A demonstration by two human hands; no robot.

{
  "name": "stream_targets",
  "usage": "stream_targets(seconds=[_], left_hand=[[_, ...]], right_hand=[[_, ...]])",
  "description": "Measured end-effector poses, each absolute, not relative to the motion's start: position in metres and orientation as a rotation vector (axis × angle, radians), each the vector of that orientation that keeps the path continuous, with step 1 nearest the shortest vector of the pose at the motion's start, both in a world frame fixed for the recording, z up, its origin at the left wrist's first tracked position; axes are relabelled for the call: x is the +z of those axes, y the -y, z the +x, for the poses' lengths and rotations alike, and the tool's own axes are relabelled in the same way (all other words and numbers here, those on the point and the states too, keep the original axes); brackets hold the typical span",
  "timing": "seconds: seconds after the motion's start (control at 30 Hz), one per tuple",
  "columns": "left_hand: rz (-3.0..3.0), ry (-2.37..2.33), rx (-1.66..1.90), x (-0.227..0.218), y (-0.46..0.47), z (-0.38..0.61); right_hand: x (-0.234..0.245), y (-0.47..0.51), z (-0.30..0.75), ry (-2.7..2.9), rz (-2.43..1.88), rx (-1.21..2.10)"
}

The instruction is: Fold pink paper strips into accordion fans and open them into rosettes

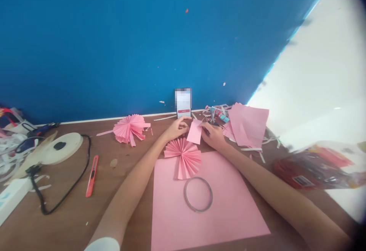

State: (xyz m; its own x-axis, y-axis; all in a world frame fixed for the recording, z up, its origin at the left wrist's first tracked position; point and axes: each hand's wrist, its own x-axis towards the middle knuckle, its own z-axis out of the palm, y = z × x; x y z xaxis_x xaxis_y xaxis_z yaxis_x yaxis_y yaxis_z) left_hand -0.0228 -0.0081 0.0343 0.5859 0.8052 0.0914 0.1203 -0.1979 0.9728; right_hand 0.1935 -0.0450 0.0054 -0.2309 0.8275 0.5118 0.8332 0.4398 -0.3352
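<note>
Your hands meet near the far edge of the tabletop (pixel 71 228), close to the blue wall (pixel 114 45); between them is a small pink slip (pixel 195 132), flat, matte and roughly rectangular, held just off the wood. Your left hand (pixel 177 127) has its fingers curled onto the slip's upper left edge; your right hand (pixel 213 135) pinches its right edge; something dark sits under that hand, too blurred to name.

Just on the near side of the slip lies a pleated pink fan (pixel 184 157), its sharp folds overlapping the far edge of a large smooth pink sheet (pixel 228 220); a thin grey ring (pixel 198 193) rests on that sheet.

A phone (pixel 183 102) stands upright against the wall behind your hands. Loose pink sheets (pixel 248 124) and white paper strips crowd the right; a crinkled plastic bag (pixel 314 167) lies by the right edge. To the left there is bare brown wood, then a second pleated rosette (pixel 129 128), a slim red cutter (pixel 92 175) and a looping black cable (pixel 71 186) toward the left edge.
</note>
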Motion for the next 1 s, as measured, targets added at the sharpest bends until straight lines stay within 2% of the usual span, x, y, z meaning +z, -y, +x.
stream_targets(seconds=[0.23, 0.6, 0.8, 1.0], left_hand=[[1.738, -0.726, 0.853, 0.023, 0.000, -0.019], [1.755, -0.760, 0.862, 0.028, -0.001, -0.028], [1.602, -0.759, 0.924, 0.023, -0.006, -0.031], [1.547, -0.736, 0.819, 0.026, -0.005, -0.032]], right_hand=[[0.017, 0.050, 0.189, 2.232, -1.211, 0.164], [0.026, 0.045, 0.188, 2.154, -1.117, 0.425], [0.027, 0.046, 0.189, 1.950, -1.293, 0.405], [0.029, 0.041, 0.191, 1.855, -1.289, 0.431]])
